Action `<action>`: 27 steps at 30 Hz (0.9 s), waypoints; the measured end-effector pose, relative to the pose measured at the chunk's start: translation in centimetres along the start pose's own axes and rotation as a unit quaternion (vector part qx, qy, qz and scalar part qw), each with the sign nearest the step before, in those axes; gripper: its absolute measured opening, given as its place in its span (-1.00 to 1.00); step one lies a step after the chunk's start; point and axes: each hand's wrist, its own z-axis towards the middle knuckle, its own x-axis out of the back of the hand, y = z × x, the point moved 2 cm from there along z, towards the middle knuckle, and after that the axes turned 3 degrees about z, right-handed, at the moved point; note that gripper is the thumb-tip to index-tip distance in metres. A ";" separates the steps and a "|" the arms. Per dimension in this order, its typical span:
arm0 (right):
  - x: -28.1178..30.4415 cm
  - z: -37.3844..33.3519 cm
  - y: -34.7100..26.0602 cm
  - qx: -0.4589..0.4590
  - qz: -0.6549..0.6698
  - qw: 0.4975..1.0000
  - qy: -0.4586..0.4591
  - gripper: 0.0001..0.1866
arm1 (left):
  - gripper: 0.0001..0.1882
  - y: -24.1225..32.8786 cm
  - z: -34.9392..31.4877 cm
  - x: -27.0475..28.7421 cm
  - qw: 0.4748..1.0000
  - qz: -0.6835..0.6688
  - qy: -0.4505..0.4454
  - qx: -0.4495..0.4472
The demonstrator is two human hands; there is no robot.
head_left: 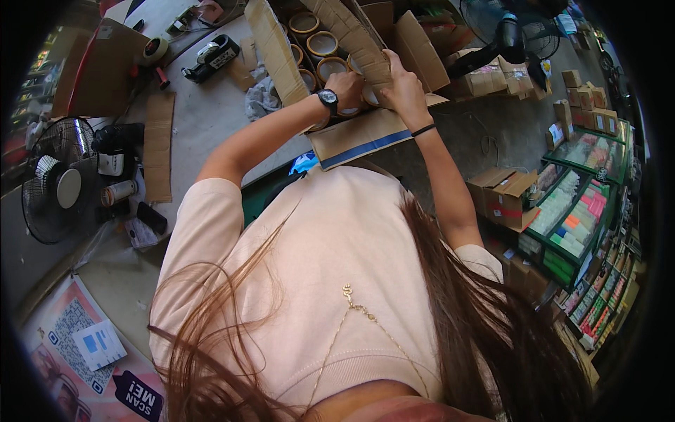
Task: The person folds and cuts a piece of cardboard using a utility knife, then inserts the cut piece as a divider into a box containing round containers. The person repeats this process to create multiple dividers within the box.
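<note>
A grey concrete floor [204, 126] spreads across the far part of the view, strewn with flattened cardboard, and on it sits a large open cardboard carton [355, 137] whose near flap carries a blue stripe. A corrugated cardboard sheet [351, 35] stands up out of the carton, leaning toward the far side. Inside, to the left of that sheet, several round tins [323, 46] with pale tops and brown rims lie packed side by side in rows.

The left hand [346, 90], with a black wristwatch on its wrist, is curled closed at the lower edge of the sheet, just over the nearest tins; whether it grips the sheet or a tin, I cannot tell. The right hand [401, 84], a thin black band on its wrist, is closed around the sheet's right edge with fingers wrapped over it.

As a judgement, the packing looks well along: the visible rows are filled, the divider is being seated, and the flaps are open and unsealed. The right side of the carton is hidden behind the sheet.

Left of the carton lie a black tape dispenser [214, 53] and a tape roll [156, 49]. At the left edge stands a small fan [60, 186], with shelves of coloured packets [573, 225] well to the right
</note>
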 end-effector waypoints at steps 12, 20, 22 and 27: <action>-1.8 -1.3 -0.9 -0.027 -0.007 0.999 0.042 -0.30 | -0.46 -0.6 -0.9 1.2 0.998 0.007 -0.051 0.025; -2.1 -1.5 -1.1 0.021 0.043 0.998 0.048 -0.26 | -0.46 -0.9 -0.9 0.8 0.998 -0.009 -0.056 0.025; -2.3 -1.5 -1.2 0.003 0.047 0.998 0.047 -0.25 | -0.46 -1.0 -1.0 0.8 0.998 -0.013 -0.057 0.028; -4.2 -1.5 -0.1 -0.009 0.024 0.998 0.056 -0.27 | -0.46 -1.0 -1.3 1.0 0.997 -0.013 -0.065 0.042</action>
